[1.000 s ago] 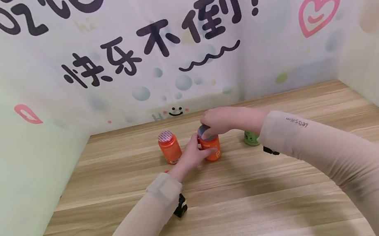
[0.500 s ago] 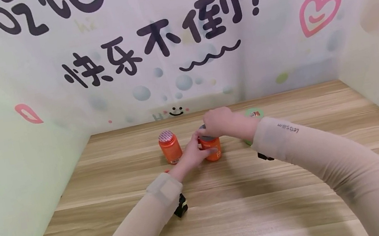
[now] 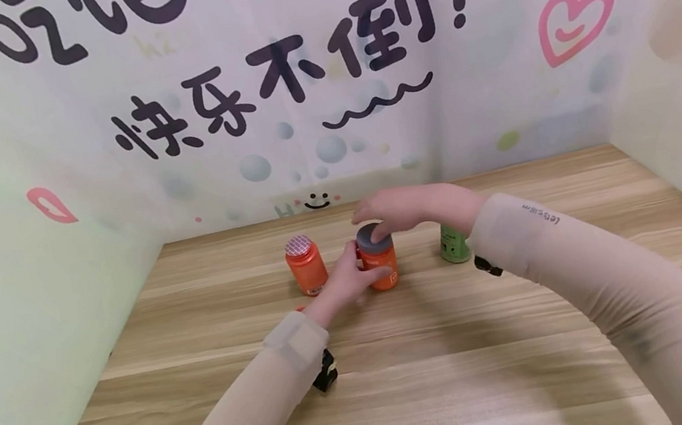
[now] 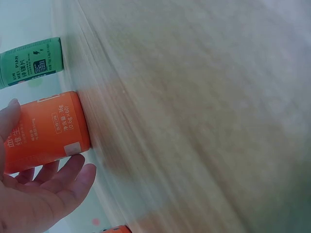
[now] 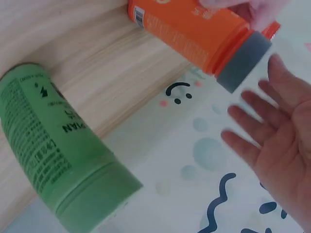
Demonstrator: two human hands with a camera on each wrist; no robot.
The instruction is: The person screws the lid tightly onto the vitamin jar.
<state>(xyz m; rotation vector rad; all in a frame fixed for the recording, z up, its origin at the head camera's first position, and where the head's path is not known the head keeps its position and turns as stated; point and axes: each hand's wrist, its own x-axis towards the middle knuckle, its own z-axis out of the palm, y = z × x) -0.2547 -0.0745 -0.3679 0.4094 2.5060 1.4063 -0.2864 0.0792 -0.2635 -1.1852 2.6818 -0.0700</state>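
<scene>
An orange bottle (image 3: 379,261) with a grey cap (image 3: 374,238) stands upright on the wooden table. My left hand (image 3: 346,277) grips its body from the left, thumb on the near side and fingers curving round behind, as the left wrist view also shows. Over the cap hovers my right hand (image 3: 400,208). In the right wrist view, the right hand's fingers (image 5: 250,116) are loosely spread and apart from the cap, holding nothing.
A second orange bottle (image 3: 308,270), topped by a silvery patterned seal, stands left of the gripped one. To the right is a green bottle (image 3: 453,245), partly hidden by the right wrist. A printed cloth backdrop (image 3: 227,179) rises behind the table.
My right hand turned at the cap half a second ago; now its fingers have loosened and lifted off, uncovering more of the cap. The left hand keeps its grip in place.
</scene>
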